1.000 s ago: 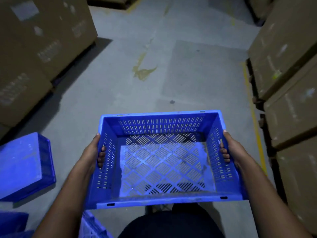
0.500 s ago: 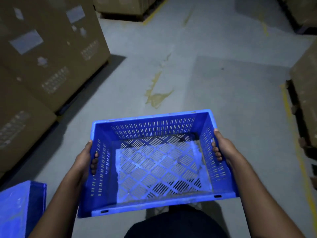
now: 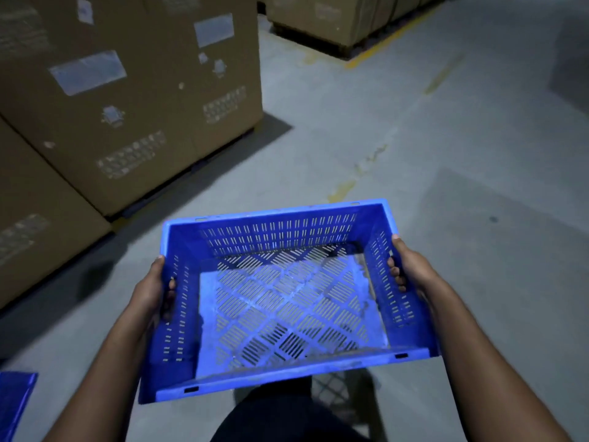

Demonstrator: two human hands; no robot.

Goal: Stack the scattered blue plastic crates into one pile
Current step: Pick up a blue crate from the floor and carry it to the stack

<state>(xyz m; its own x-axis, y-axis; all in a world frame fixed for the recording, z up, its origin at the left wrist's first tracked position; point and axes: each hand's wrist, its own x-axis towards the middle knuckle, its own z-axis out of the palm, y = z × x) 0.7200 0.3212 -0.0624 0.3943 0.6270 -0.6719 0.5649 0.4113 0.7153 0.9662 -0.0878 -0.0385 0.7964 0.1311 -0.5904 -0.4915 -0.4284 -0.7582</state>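
An empty blue plastic crate (image 3: 287, 301) with slotted walls and a lattice floor is held in the air in front of me, open side up, tilted slightly. My left hand (image 3: 149, 291) grips its left wall, fingers curled through the handle slot. My right hand (image 3: 411, 269) grips the right wall the same way. A corner of another blue crate (image 3: 14, 400) shows at the bottom left edge on the floor.
Large cardboard boxes (image 3: 127, 100) stand in a row on the left, close to the crate. More cardboard boxes (image 3: 338, 17) sit on a pallet at the back. A grey concrete floor (image 3: 446, 154) with yellow line marks stretches ahead and to the right.
The view has turned left: the boxes on the right have left the frame and those on the left loom larger. The floor crate at the left slid nearly out of view. Both hands keep holding the crate.
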